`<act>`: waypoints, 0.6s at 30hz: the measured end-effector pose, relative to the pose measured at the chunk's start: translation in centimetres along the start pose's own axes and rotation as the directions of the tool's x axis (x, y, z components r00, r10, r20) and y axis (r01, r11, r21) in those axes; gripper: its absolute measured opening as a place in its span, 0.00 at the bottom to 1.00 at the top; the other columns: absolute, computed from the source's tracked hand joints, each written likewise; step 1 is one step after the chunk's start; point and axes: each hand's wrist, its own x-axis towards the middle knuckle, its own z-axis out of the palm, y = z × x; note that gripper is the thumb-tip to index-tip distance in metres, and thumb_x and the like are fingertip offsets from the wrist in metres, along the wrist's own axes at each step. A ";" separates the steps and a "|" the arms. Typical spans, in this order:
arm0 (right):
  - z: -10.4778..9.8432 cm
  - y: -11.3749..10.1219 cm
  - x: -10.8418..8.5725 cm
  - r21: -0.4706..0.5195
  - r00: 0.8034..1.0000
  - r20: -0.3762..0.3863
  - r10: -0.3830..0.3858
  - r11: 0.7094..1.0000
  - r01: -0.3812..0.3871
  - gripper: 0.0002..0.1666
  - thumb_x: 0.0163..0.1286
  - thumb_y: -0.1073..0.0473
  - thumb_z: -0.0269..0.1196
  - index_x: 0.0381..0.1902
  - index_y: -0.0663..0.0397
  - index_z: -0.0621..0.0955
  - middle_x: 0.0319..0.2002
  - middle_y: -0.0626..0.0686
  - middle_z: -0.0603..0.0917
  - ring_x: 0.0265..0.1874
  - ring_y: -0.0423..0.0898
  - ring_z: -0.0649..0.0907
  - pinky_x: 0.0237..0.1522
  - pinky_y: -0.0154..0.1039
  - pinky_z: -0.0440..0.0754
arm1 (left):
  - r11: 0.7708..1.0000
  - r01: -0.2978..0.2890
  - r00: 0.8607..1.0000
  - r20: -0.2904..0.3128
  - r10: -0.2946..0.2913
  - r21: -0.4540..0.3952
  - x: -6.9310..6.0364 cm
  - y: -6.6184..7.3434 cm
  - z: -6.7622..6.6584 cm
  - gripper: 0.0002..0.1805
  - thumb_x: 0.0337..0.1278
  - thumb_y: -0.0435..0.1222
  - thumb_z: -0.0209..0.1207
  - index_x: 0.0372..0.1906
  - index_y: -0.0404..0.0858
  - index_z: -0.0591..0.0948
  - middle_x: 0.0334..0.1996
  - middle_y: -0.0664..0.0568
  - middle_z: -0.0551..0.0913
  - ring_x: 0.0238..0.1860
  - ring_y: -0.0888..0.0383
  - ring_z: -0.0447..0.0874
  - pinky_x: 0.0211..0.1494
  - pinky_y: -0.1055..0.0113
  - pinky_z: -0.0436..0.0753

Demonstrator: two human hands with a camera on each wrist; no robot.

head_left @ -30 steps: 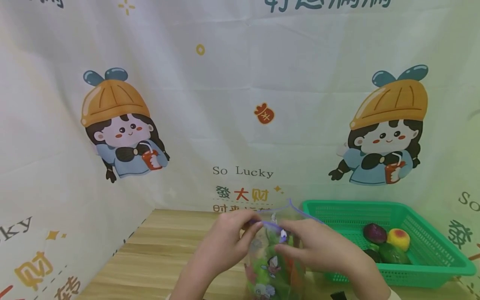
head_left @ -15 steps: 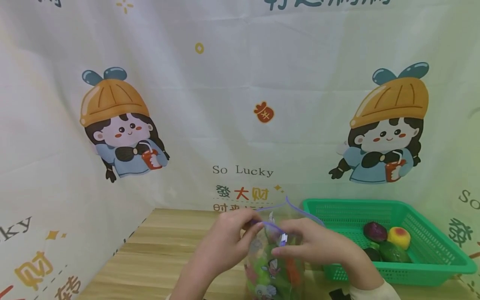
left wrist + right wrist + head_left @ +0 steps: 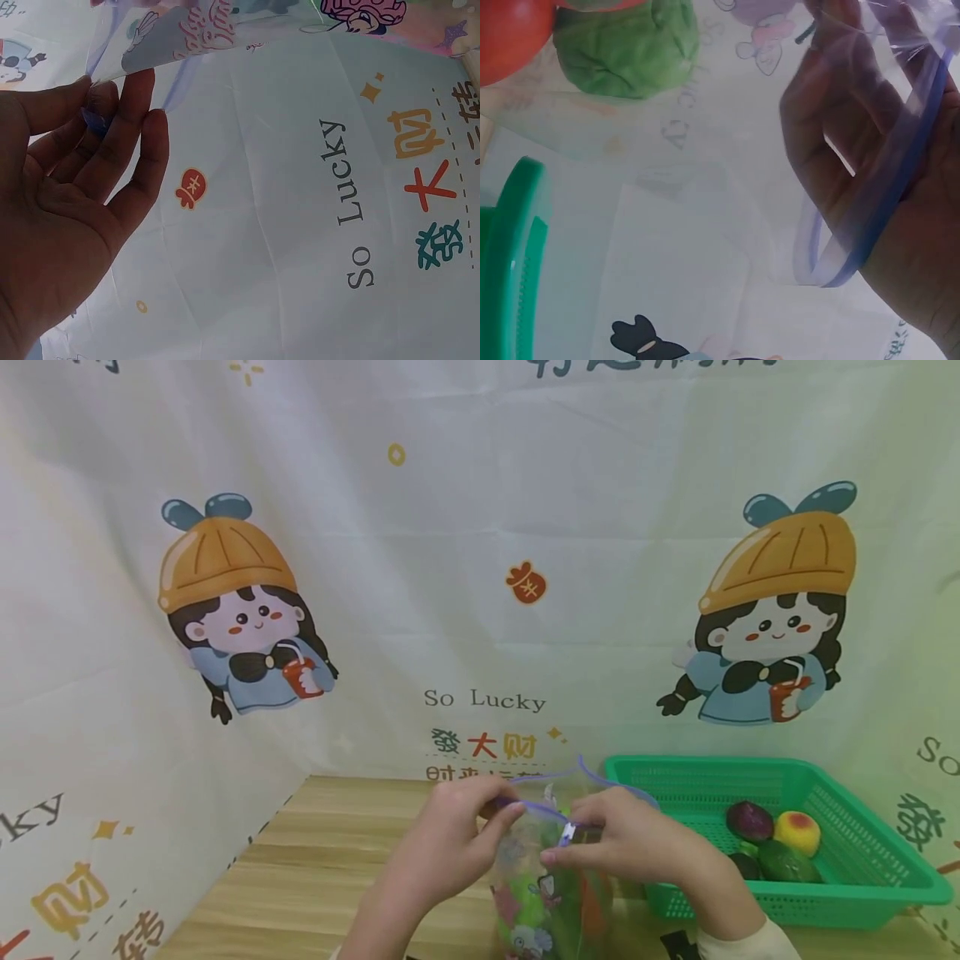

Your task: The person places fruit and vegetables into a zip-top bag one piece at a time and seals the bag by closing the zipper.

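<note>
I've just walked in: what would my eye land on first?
Probably, in the head view, the two orange-hatted cartoon girls on the cloth, one at left, one at right. Next, the green basket at the right with a yellow fruit in it. Then, low in the middle, the left hand and right hand holding a clear bag by its purple-edged top.

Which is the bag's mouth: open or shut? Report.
Open, at least partly: the front purple rim of the bag stands apart from the back rim.
</note>
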 end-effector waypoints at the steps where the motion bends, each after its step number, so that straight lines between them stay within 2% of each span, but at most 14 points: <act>1: 0.0 0.0 0.0 0.002 1.000 -0.004 0.010 1.000 -0.010 0.23 0.67 0.37 0.74 0.22 0.44 0.82 0.22 0.38 0.73 0.18 0.31 0.69 0.21 0.28 0.68 | 1.000 0.001 1.000 -0.001 -0.001 -0.003 0.0 0.0 0.0 0.03 0.71 0.33 0.67 0.38 0.39 0.87 0.36 0.53 0.91 0.36 0.65 0.87 0.42 0.72 0.88; 5: 0.1 0.0 0.1 -0.015 1.000 -0.020 0.023 1.000 -0.024 0.25 0.68 0.38 0.73 0.20 0.45 0.80 0.19 0.38 0.70 0.16 0.31 0.66 0.19 0.28 0.64 | 1.000 0.000 1.000 -0.011 0.000 -0.004 0.0 0.0 0.1 0.02 0.70 0.32 0.67 0.38 0.39 0.87 0.36 0.52 0.91 0.36 0.65 0.87 0.42 0.72 0.88; 8: 0.3 0.0 0.4 -0.086 0.999 -0.051 -0.004 0.996 0.000 0.22 0.69 0.38 0.73 0.22 0.40 0.81 0.18 0.36 0.72 0.16 0.30 0.66 0.20 0.27 0.64 | 1.000 -0.003 1.000 -0.030 0.003 0.005 -0.2 -0.3 0.1 0.02 0.71 0.32 0.66 0.39 0.39 0.87 0.36 0.53 0.90 0.36 0.64 0.87 0.42 0.72 0.88; 13: 0.3 -0.4 0.4 -0.219 0.986 -0.147 -0.072 0.975 0.039 0.17 0.68 0.37 0.73 0.25 0.34 0.83 0.21 0.29 0.79 0.19 0.28 0.69 0.23 0.28 0.71 | 0.999 0.005 0.998 -0.057 -0.003 0.037 -0.3 -0.9 -0.1 0.02 0.71 0.32 0.66 0.40 0.41 0.87 0.37 0.54 0.89 0.37 0.63 0.87 0.44 0.72 0.88; 18: -0.4 -0.6 -0.1 -0.300 0.968 -0.200 -0.149 0.950 0.084 0.13 0.66 0.38 0.75 0.27 0.30 0.84 0.24 0.25 0.82 0.26 0.29 0.73 0.43 0.38 0.78 | 0.998 0.037 0.999 -0.019 -0.037 0.045 0.0 -1.3 -0.6 0.02 0.71 0.32 0.66 0.39 0.42 0.86 0.36 0.56 0.87 0.37 0.65 0.85 0.46 0.72 0.89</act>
